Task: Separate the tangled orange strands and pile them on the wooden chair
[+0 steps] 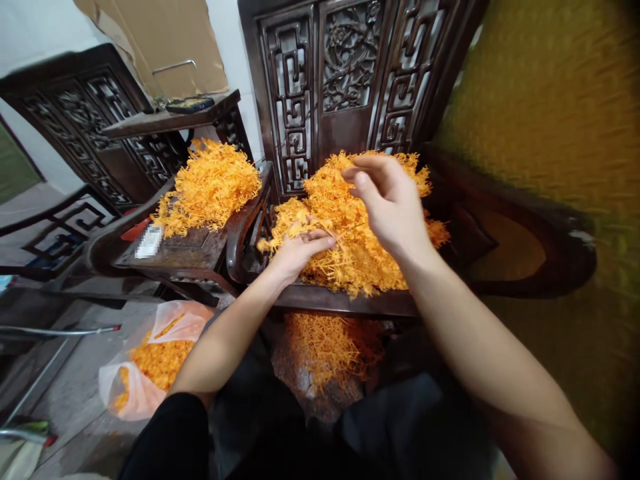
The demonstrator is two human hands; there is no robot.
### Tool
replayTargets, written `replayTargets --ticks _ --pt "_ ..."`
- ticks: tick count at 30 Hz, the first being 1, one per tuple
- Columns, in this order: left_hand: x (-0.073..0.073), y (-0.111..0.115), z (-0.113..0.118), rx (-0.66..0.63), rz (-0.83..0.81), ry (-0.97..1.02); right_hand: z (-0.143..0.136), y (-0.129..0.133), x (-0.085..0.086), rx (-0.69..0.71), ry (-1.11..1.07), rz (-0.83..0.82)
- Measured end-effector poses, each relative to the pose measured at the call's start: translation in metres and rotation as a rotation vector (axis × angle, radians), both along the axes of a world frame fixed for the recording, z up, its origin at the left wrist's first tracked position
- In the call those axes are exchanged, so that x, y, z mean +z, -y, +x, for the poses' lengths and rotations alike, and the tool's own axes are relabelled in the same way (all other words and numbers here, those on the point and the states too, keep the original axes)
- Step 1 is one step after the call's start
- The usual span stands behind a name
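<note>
My left hand (299,253) is closed on an orange branching sprig (305,227), thumb and fingertips pinched together at the front of the pile. Fine orange stems run out near its fingertips. To the right and higher, my right hand (393,200) hovers over the heap of orange sprigs (363,260), its fingers loosely curved and the thumb apart, with nothing visible in them. The heap, of thin, tangled, plastic-looking pieces, lies on the seat of a dark carved wooden chair (345,300). Parts of it are hidden behind both hands.
On a wooden side table (200,257) at left sits another orange pile (215,183). A plastic bag (143,393) of orange bits stands on the floor. More orange stems (325,347) lie below the seat edge. A dark curved armrest (565,260) bounds the right.
</note>
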State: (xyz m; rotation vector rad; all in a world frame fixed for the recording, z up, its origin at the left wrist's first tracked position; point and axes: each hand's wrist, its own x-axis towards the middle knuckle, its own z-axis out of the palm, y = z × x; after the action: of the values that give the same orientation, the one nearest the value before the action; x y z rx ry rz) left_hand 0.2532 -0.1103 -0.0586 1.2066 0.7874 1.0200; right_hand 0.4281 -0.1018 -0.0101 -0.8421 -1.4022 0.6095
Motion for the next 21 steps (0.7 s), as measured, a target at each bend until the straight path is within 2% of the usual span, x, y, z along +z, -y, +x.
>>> replayTargets --ticks 1,3,5,7,11,14,16,19,21 --pt "0.001 -0.002 -0.002 0.008 0.025 0.015 0.007 0.008 0.003 -0.04 0.087 0.029" --pt "0.003 -0.004 -0.006 0.033 0.062 0.067 0.018 0.023 0.004 -0.01 0.333 0.053" --pt "0.006 -0.003 -0.009 0.057 0.076 0.109 0.023 0.034 -0.003 0.064 0.573 0.071" --pt "0.007 0.001 -0.01 0.059 0.079 0.14 0.023 0.04 -0.013 0.074 0.673 0.095" --pt "0.01 0.012 -0.009 -0.004 0.075 0.089 0.019 0.044 -0.026 0.034 0.633 0.085" --pt "0.01 0.017 -0.01 -0.029 0.152 -0.089 0.019 0.047 -0.024 0.034 0.603 0.051" --pt "0.01 0.018 -0.011 0.002 0.208 -0.176 0.022 0.05 -0.021 0.075 0.58 0.01" --pt "0.008 0.016 -0.014 0.02 0.239 -0.193 0.024 0.05 -0.02 0.144 0.517 -0.14" --pt "0.006 0.015 -0.015 -0.037 0.251 -0.157 0.021 0.048 -0.025 0.167 0.453 -0.286"
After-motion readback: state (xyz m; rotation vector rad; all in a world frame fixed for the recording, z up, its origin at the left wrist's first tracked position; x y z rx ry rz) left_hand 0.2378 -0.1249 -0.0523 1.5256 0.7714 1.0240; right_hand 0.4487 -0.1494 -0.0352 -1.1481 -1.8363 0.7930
